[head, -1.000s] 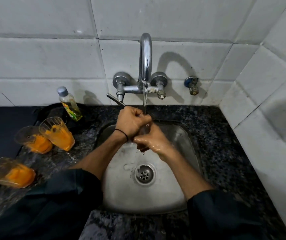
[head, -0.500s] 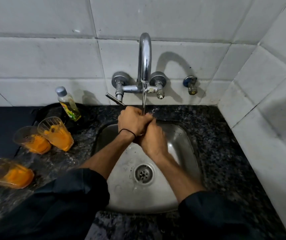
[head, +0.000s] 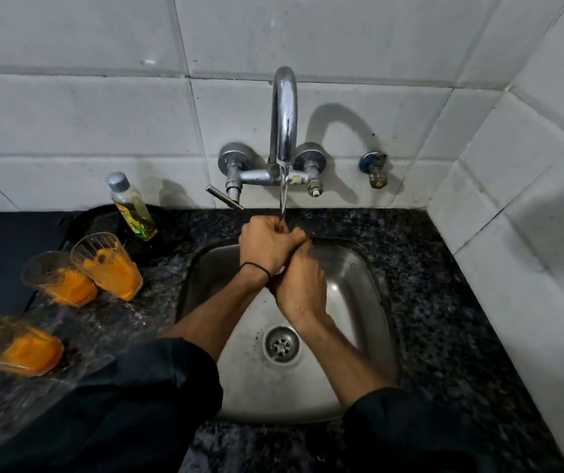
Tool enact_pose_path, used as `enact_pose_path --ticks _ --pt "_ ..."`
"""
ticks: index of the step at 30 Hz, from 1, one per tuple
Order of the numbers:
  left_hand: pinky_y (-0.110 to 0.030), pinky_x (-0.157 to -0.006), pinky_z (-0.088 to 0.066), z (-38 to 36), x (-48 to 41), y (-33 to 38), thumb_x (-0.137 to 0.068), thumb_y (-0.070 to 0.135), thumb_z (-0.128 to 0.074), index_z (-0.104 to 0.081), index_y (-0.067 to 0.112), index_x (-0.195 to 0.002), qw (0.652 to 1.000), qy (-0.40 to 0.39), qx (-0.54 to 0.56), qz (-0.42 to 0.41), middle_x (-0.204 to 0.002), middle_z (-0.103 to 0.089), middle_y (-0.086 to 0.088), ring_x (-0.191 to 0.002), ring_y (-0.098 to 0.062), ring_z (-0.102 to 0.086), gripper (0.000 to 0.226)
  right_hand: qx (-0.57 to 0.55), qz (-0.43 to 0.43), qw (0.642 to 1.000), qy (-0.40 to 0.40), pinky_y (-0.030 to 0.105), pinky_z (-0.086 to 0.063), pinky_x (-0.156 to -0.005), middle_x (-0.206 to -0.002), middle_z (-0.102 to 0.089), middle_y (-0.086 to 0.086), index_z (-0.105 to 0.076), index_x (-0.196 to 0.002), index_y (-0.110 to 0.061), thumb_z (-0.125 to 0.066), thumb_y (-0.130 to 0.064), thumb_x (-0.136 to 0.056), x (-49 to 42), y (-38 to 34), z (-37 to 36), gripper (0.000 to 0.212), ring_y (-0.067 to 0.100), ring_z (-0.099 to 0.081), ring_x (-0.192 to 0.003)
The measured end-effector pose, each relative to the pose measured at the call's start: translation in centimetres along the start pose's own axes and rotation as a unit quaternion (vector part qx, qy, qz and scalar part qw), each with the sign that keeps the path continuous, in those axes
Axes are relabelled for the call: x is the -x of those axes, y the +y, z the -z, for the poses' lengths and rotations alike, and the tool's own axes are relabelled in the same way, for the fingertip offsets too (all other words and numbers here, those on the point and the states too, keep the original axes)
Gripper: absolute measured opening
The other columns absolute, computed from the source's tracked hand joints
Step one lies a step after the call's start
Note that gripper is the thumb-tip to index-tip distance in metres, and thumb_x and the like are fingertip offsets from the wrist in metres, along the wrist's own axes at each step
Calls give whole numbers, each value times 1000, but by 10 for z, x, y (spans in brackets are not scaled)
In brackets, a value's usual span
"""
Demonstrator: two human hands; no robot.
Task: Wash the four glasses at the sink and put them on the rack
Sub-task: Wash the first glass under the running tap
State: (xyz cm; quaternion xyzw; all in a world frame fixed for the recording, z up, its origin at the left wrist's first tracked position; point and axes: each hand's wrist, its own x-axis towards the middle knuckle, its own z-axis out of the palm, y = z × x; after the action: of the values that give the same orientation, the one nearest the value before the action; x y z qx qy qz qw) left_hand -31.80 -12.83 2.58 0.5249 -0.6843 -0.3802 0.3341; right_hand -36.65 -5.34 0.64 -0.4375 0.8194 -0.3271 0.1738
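My left hand (head: 263, 245) and my right hand (head: 299, 285) are pressed together over the steel sink (head: 359, 285), right under the thin stream from the tap (head: 284, 107). Both are closed around a clear glass that they hide almost fully. The left fist is on top, and the right hand wraps in from below and to the right. On the wet counter to the left are three clear glasses smeared with orange residue. Two stand close together, one (head: 110, 268) beside the other (head: 58, 279), and a third (head: 17, 346) is nearer the front edge.
A bottle of yellow-green liquid (head: 133, 209) stands behind the glasses, in front of a dark round pan (head: 99, 216). The tap lever (head: 224, 198) sticks out to the left above my hands. The drain (head: 282, 344) is uncovered. A tiled wall closes off the right side.
My right hand has turned and closed in against the left, from beside it to under it. Both hands have stayed under the stream. The three glasses on the counter have not moved.
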Motion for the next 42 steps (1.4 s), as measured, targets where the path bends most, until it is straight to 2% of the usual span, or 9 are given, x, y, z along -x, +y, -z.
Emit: enact_pose_path --ticks 7,13,17,25,28,30,33,37,42 --pt "-21 -51 -41 29 -6 -6 -87 5 -73 -59 -9 -66 930 -325 138 -107 -56 -56 -5 -52 -12 -47 28 -427 -50 834 -346 31 -54 -53 -73 -65 13 -70 -86 -8 -72 0 -71 -24 26 46 17 23 -64 -56" --pt "-32 -72 -54 23 -13 -14 -93 8 -64 -70 4 -71 926 -369 73 -7 -64 -69 -3 -61 -13 -62 23 -131 7 978 -165 37 -54 -63 -78 -66 -2 -50 -90 -22 -81 -15 -68 -20 27 24 38 22 -63 -67" --pt "-34 -76 -47 28 -10 -15 -85 37 -53 -65 24 -66 891 -451 6 -47 -68 -62 6 -68 -17 -55 25 30 132 987 -86 34 -46 -64 -91 -66 -5 -45 -104 -24 -80 -27 -62 -16 32 24 55 29 -64 -80" --pt "-34 -104 -36 58 -27 -29 -69 26 -74 -67 17 -115 606 -430 -324 -586 -121 -67 -4 -113 -22 -56 48 -125 105 930 -329 26 -50 -47 -87 -70 2 -60 -125 -22 -81 7 -62 -35 31 41 73 5 -62 -56" --pt "-36 -100 -39 49 -25 -26 -64 13 -71 -69 14 -102 673 -424 -304 -524 -111 -69 -6 -107 -22 -55 38 -122 146 944 -271 28 -54 -58 -92 -70 -3 -58 -114 -19 -85 -2 -58 -41 33 34 64 1 -64 -69" --pt "-37 -87 -49 43 -16 -15 -67 7 -72 -67 12 -85 801 -474 -230 -286 -90 -66 -5 -88 -19 -58 19 -86 191 957 -201 36 -57 -65 -91 -68 -9 -54 -107 -26 -86 -23 -56 -43 36 25 61 5 -66 -78" --pt "-37 -79 -51 38 -9 -1 -57 0 -65 -67 18 -59 862 -506 -19 -19 -68 -62 1 -72 -14 -57 18 -39 294 952 -77 38 -55 -69 -98 -64 -11 -55 -113 -23 -78 -37 -61 -41 40 15 58 15 -64 -86" --pt "-29 -70 -49 38 -13 -3 -67 -2 -66 -68 18 -78 844 -475 -212 -133 -77 -64 1 -72 -10 -56 22 -97 270 955 -80 38 -58 -68 -94 -67 -8 -58 -113 -21 -84 -19 -63 -41 37 13 56 13 -68 -83" --pt "-29 -107 -33 58 -30 -14 -68 4 -66 -64 17 -120 663 -479 -413 -401 -132 -59 -7 -124 -28 -49 53 -155 134 923 -327 30 -46 -46 -76 -61 -3 -57 -97 -25 -77 13 -59 -49 21 31 57 12 -55 -61"
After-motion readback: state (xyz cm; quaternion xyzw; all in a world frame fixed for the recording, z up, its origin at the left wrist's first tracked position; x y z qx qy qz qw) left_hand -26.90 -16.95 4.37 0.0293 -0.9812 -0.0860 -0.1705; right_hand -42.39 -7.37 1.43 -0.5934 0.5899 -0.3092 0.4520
